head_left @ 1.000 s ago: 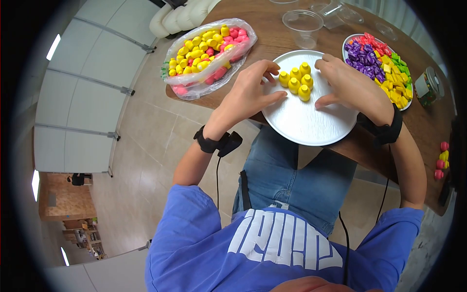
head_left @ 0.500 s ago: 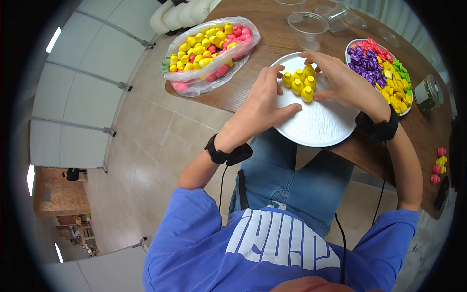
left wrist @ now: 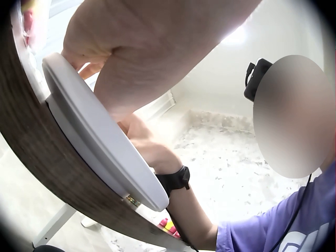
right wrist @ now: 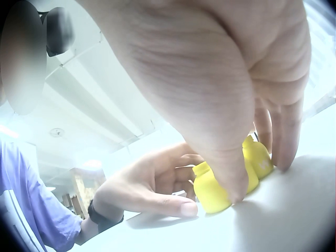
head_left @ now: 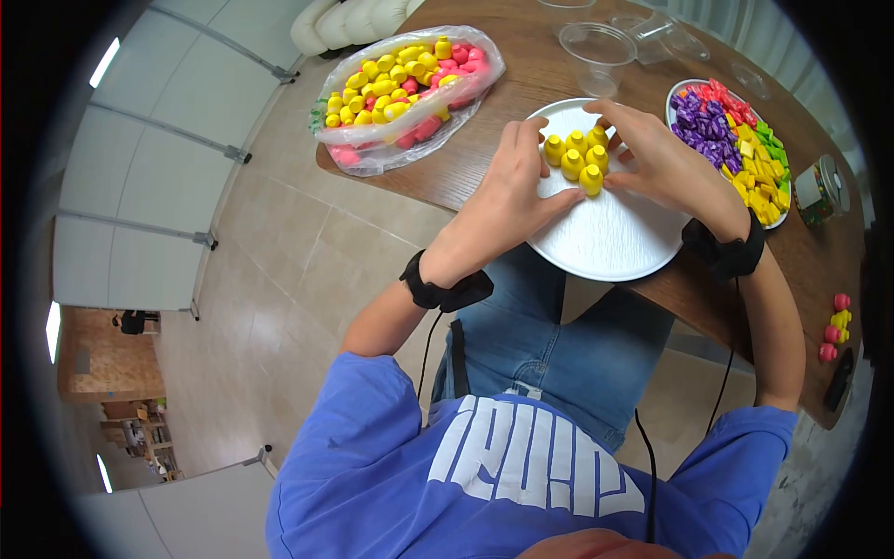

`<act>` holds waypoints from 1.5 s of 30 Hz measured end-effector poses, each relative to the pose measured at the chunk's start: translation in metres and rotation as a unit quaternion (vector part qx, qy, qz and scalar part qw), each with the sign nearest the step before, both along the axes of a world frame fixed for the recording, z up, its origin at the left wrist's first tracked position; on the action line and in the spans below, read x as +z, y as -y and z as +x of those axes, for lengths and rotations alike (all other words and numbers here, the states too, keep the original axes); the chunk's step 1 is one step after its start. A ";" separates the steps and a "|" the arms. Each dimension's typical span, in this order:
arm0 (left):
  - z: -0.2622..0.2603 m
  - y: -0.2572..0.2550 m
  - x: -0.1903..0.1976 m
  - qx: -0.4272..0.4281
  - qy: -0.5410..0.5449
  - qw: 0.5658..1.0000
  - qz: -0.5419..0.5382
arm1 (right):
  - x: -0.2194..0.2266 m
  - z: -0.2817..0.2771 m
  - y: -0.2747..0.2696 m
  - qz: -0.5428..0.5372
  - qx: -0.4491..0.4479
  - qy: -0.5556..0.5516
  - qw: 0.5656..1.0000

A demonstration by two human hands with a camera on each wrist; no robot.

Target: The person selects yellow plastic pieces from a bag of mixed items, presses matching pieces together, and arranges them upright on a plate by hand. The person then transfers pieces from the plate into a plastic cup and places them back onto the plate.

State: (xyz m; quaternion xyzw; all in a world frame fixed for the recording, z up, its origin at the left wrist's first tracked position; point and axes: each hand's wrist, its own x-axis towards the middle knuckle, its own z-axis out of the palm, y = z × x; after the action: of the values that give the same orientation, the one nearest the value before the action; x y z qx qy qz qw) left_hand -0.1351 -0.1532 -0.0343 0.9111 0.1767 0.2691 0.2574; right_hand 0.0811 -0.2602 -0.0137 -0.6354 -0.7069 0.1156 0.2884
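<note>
A tight group of several yellow bottle-shaped pieces [head_left: 573, 164] stands upright on the white round plate [head_left: 605, 244]. My left hand [head_left: 521, 177] curves around their left side, thumb tip close to the front piece. On their other side my right hand [head_left: 663, 160] arches with fingers spread. The right wrist view has the right thumb [right wrist: 233, 178] against a yellow piece [right wrist: 209, 190], its fingers behind the group, and the left hand [right wrist: 152, 186] opposite. In the left wrist view, the left hand [left wrist: 126, 63] is above the plate [left wrist: 105, 139]; the pieces are hidden there.
A plastic bag [head_left: 372, 158] of yellow and pink pieces lies at the left. Clear cups [head_left: 598, 61] stand behind the plate. Right of it are an oval plate with colourful pieces [head_left: 708, 130], a jar [head_left: 819, 191] and a small pink-yellow row [head_left: 835, 328].
Both hands have closed in around the yellow pieces, which stand more tightly together. The left hand moved rightward and its thumb came near the front piece. The view has shifted slightly.
</note>
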 end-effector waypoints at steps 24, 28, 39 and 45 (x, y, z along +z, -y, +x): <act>-0.097 -0.196 0.022 0.112 -0.094 0.962 0.230 | 0.006 0.009 0.010 -0.082 -0.064 0.073 0.992; -0.091 -0.186 0.026 0.151 -0.104 0.958 0.218 | 0.007 0.010 0.010 -0.091 -0.061 0.068 0.992; -0.072 -0.181 0.026 0.133 -0.176 0.936 0.274 | 0.005 0.012 0.010 -0.073 -0.042 0.066 0.994; -0.063 -0.191 0.018 0.150 -0.216 0.933 0.245 | 0.002 0.011 0.010 -0.061 -0.044 0.075 0.994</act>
State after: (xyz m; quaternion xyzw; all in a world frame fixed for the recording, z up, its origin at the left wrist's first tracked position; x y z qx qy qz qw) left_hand -0.1985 0.0378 -0.0163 0.9449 0.2909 0.1366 -0.0619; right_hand 0.0923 -0.2705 -0.0116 -0.6890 -0.6898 0.0971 0.2001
